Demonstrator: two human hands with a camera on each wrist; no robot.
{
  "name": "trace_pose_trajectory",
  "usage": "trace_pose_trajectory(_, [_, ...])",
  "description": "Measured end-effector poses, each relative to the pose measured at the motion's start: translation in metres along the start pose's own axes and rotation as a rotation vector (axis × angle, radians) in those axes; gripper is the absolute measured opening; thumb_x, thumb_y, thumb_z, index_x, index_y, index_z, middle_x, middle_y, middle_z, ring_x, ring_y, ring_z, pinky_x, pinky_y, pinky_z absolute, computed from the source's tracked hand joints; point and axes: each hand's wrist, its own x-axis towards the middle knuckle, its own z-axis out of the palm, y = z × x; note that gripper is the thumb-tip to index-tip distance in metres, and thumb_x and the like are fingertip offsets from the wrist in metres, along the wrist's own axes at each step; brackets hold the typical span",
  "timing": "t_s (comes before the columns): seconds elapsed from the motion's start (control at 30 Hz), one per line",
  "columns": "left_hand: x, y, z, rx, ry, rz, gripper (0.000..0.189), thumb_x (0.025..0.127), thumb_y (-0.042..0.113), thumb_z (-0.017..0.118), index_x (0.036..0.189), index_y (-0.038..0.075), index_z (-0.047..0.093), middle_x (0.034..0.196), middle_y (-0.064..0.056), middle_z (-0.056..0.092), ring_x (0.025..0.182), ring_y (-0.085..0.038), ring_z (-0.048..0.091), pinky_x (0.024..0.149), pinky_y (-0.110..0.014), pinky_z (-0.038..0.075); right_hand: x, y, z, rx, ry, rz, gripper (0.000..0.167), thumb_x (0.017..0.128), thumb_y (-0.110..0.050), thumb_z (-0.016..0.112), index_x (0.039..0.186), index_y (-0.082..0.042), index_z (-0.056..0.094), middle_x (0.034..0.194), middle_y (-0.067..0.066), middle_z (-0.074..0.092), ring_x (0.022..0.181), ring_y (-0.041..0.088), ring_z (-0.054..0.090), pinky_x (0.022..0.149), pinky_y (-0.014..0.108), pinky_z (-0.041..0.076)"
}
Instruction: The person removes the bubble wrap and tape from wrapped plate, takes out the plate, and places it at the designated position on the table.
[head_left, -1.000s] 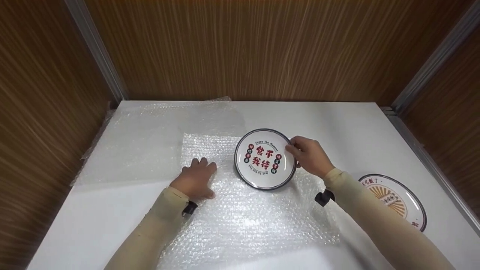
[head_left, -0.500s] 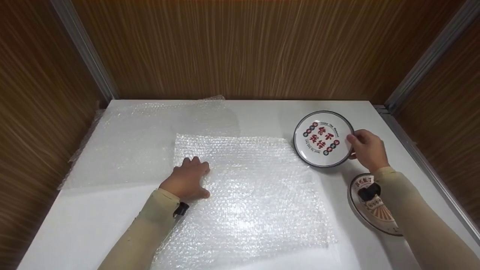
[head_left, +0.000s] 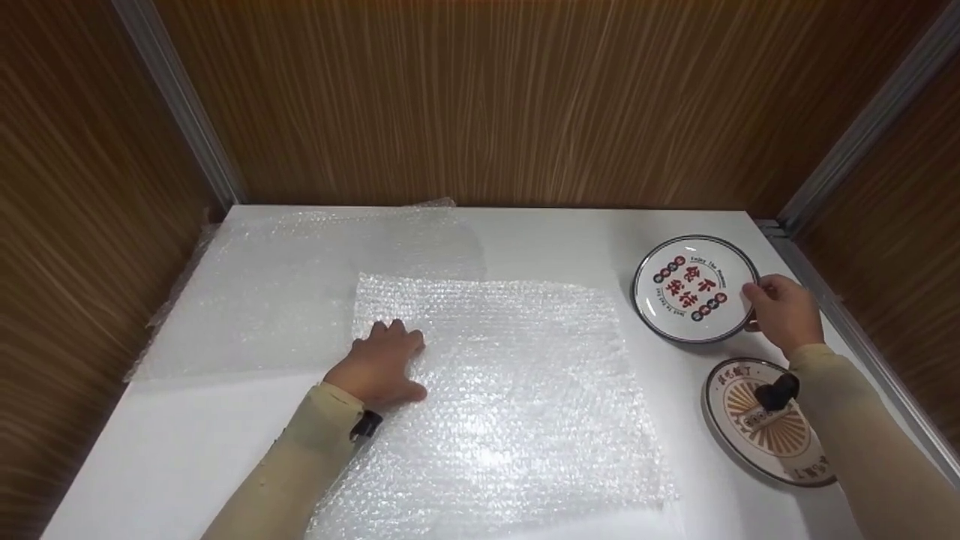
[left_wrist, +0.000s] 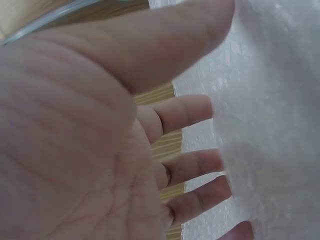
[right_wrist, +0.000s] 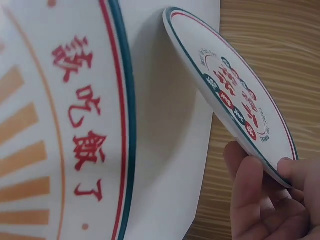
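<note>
My right hand (head_left: 785,311) pinches the right rim of a white plate (head_left: 694,289) with red characters and a dark edge. In the right wrist view this plate (right_wrist: 235,95) is tilted, thumb on top and fingers beneath the rim. A second plate (head_left: 765,427), with an orange sunburst print, lies on the table below it, partly covered by the right sleeve. My left hand (head_left: 382,364) rests with spread fingers on the left edge of a sheet of bubble wrap (head_left: 510,390). In the left wrist view its fingertips (left_wrist: 200,107) touch the wrap.
Another bubble wrap sheet (head_left: 255,292) lies at the back left, hanging over the table's left edge. The white table (head_left: 555,240) is bounded by wood-grain panels (head_left: 480,105) at the back and sides.
My right hand has carried the plate with red characters from above the bubble wrap to the right side of the table. My left hand has stayed on the wrap.
</note>
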Motion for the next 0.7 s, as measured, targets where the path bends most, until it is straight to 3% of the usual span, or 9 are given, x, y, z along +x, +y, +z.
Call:
trace_pose_trajectory(0.2, [0.001,0.006,0.009,0.029,0.034,-0.005,0.059,0.078,0.035,0.091,0.119,0.007,0.06,0.114,-0.015,0.055,0.104,-0.034,0.048,0.081,-0.052,0.05,0.002,0.011,0.0,-0.064,-0.019,0.015,0.049,0.111,-0.035,0.042,0.13,0.008,0.056,0.106,0.02,0.063,0.074,0.009,0.064,0.063,0.021,0.056])
trace_pose_trajectory(0.4, [-0.002,0.009,0.014,0.092,0.075,-0.007,0.073,0.078,0.034,0.091,0.132,0.0,0.056,0.128,-0.026,0.056,0.111,-0.042,0.053,0.079,-0.053,0.055,0.01,0.013,0.001,-0.155,-0.15,0.05,0.047,0.111,-0.025,0.039,0.125,0.018,0.05,0.093,0.02,0.065,0.071,0.014,0.066,0.063,0.027,0.05])
trace_pose_trajectory(0.57, [-0.003,0.01,0.012,0.139,0.062,0.004,0.076,0.082,0.035,0.088,0.138,-0.003,0.052,0.133,-0.03,0.054,0.118,-0.047,0.052,0.084,-0.054,0.056,0.018,0.009,-0.001,-0.262,-0.224,0.073,0.046,0.108,-0.023,0.036,0.12,0.02,0.049,0.091,0.024,0.062,0.079,0.028,0.062,0.067,0.036,0.047])
trace_pose_trajectory(0.7, [-0.006,0.011,0.012,0.149,0.08,0.025,0.071,0.081,0.034,0.088,0.131,-0.004,0.054,0.124,-0.028,0.056,0.11,-0.044,0.054,0.079,-0.053,0.056,0.023,0.008,-0.002,-0.372,-0.254,0.069,0.052,0.106,-0.024,0.037,0.124,0.025,0.046,0.104,0.036,0.058,0.091,0.042,0.055,0.076,0.051,0.048])
